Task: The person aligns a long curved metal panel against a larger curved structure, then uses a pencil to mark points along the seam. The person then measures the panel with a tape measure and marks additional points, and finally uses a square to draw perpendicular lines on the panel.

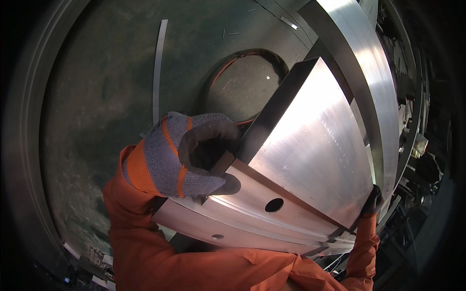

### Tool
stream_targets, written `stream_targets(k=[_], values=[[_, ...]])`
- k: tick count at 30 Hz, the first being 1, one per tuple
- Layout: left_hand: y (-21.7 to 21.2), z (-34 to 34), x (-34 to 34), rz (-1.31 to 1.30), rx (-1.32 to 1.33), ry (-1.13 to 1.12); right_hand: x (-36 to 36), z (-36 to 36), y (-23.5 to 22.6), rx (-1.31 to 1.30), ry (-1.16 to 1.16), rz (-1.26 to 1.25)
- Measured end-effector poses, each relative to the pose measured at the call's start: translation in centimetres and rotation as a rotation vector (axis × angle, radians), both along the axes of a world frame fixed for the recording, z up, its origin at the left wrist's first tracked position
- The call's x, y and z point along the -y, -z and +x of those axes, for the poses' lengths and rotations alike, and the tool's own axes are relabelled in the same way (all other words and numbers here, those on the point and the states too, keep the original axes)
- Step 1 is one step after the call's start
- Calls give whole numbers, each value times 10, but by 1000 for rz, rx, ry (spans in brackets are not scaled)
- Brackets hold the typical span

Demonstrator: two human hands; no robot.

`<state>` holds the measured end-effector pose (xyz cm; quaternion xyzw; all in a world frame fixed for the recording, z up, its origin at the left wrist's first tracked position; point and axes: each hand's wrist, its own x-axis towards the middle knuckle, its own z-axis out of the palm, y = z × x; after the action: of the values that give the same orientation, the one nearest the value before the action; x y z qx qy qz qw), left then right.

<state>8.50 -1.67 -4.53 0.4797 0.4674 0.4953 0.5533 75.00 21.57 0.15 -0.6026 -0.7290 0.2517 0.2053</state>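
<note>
My left hand (187, 155), in a grey and orange work glove with dark fingers, curls round the left end of a long aluminium profile (247, 196) that has a dark round hole. The thumb lies on its upper face and the fingers bend over its end. At the far right end of the metal pieces, my right hand (373, 200), in a dark glove, grips an edge; its fingertips are mostly hidden. Between the hands, a wide shiny aluminium box section (315, 150) rests against the holed profile. A lower metal piece (194, 225) with a smaller hole lies nearest me.
Beyond the box section stands another long metal profile (361, 58). A thin flat strip (159, 72) and a looped orange-and-dark hose (213, 75) lie on the green floor (107, 97). Dark cluttered equipment (427, 167) lines the right side.
</note>
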Motion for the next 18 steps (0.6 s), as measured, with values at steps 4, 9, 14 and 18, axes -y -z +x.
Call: stream_targets(k=[4, 9, 14, 18], values=[[-1, -1, 0, -71, 15, 30, -3, 0, -8, 51, -68, -101], [6, -3, -5, 121, -75, 25, -3, 14, -4, 38, -61, -56], [-3, -4, -4, -34, -64, 69, 5, -31, -7, -34, -25, -74], [-3, -4, -9, 39, -88, 77, 0, -5, -7, -14, -65, -88]])
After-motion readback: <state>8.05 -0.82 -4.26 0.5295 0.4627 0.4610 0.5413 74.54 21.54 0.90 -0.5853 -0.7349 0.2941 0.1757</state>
